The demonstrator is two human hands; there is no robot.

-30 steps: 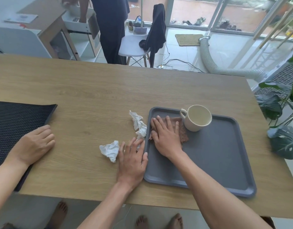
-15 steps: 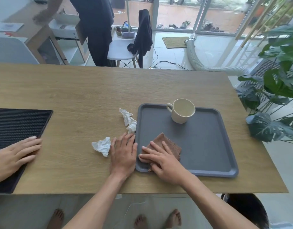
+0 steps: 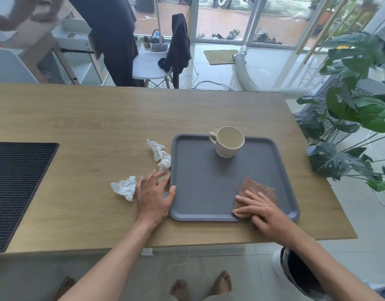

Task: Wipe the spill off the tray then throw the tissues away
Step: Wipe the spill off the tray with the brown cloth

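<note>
Your right hand (image 3: 263,213) has slid the brown tissue (image 3: 258,189) to the near right corner of the grey tray (image 3: 204,170), and its flat fingers press down on it. Your left hand (image 3: 153,196) lies flat and wide on the tabletop (image 3: 100,118), thumb against the tray's left edge. A crumpled white tissue (image 3: 124,187) lies just beside it.

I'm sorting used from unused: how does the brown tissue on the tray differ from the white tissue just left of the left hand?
The brown tissue is spread fairly flat; the white tissue is a crumpled wad. The brown tissue lies on the tray; the white tissue on the table. The right hand presses the brown tissue; the white tissue lies unheld beside the left hand. Both look like thin paper.
</note>
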